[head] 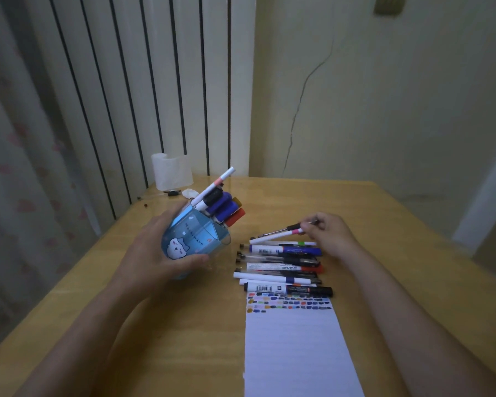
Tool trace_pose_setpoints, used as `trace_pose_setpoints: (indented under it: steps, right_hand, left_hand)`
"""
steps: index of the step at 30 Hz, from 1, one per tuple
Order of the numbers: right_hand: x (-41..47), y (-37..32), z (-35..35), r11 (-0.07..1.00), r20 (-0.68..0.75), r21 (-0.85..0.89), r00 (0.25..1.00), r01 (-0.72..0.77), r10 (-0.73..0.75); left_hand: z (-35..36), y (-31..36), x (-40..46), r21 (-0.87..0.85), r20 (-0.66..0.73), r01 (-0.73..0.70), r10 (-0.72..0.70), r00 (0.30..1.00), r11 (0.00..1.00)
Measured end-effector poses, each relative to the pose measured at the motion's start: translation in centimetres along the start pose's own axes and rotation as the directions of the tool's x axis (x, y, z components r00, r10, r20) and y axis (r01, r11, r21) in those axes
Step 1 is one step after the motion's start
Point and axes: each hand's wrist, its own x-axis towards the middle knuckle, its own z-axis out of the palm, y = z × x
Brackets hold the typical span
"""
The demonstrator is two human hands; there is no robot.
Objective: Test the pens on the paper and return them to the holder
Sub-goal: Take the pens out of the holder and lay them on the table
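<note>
Above the far end of the row, your right hand point(328, 230) pinches a couple of slim pens point(281, 232) by their upper ends, a pink-banded one and a dark one, tips angled down toward the white pen beneath. Lift them clear before you swing left, or the trailing tips will likely rake the row. Your left hand point(155, 253) wraps the blue holder point(189, 236), thumb across the front, tilting its mouth toward the right hand. Keep that tilt steady and feed the pens in butt first, into the gap beside the markers already inside.

That holder is translucent blue plastic, smooth and rounded, with a white cartoon figure printed on its face, so a firm grip matters; it looks slick. Inside it sit chunky capped markers point(225, 209), blue, red and black, plus one thin white pen poking highest.

Still lying in a neat row point(281, 263) on the table point(384, 213) are more pens and markers: glossy cylinders, some clear-barrelled, some white with barcode labels, all free to roll if nudged. They rest at the top edge of the paper point(295, 345), a long lined white sheet already covered near its top with small colour swatches. Underneath is yellowish wood with a light sheen.
</note>
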Motion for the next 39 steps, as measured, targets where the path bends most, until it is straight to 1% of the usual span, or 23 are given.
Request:
trace_pose_setpoints:
  steps: [3,5,10,14,17,26,32,35,37,39]
  right_hand:
    - [0.1,0.4,0.3,0.994,0.049,-0.088,0.997,0.071,-0.067]
    - [0.1,0.6,0.4,0.987,0.078,-0.129,0.993,0.096,-0.086]
    - [0.3,1.3,0.8,0.964,0.096,-0.251,0.993,0.088,-0.066]
    - [0.5,1.1,1.2,0.952,0.105,-0.294,0.993,0.084,-0.056]
    - [0.6,1.2,1.6,0.918,0.12,-0.384,0.991,0.096,-0.053]
    - [0.8,1.0,1.6,0.892,0.157,-0.432,0.985,0.13,-0.068]
    - [0.5,0.6,1.2,0.921,0.163,-0.374,0.985,0.109,-0.05]
    - [-0.5,-1.6,1.3,0.94,0.157,-0.32,0.985,0.114,-0.066]
    - [-1.4,-4.5,1.6,0.97,0.14,-0.2,0.984,0.137,-0.111]
    - [-2.7,-8.1,1.7,0.98,0.159,0.003,0.968,0.198,-0.196]
  left_hand:
    - [0.0,-0.1,0.0,0.004,-0.002,-0.002,0.002,1.0,1.0]
    - [0.0,-0.1,0.0,0.007,-0.003,0.002,-0.002,1.0,1.0]
    - [0.0,-0.1,0.0,0.018,-0.002,0.006,-0.006,1.0,1.0]
    - [0.1,0.0,-0.1,0.03,-0.009,0.004,-0.003,1.0,1.0]
    - [0.0,0.0,-0.1,0.043,-0.003,-0.016,0.016,1.0,0.999]
    - [-0.1,0.3,-0.2,0.053,0.007,-0.018,0.018,1.0,0.998]
    - [-0.2,0.3,-0.2,0.065,0.027,-0.043,0.041,0.999,0.997]
    - [-0.4,0.1,-0.1,0.081,0.046,-0.054,0.05,0.998,0.995]
    - [-0.5,0.2,-0.1,0.095,0.054,-0.056,0.051,0.997,0.994]
    - [-0.4,0.3,-0.2,0.113,0.056,-0.064,0.058,0.997,0.992]
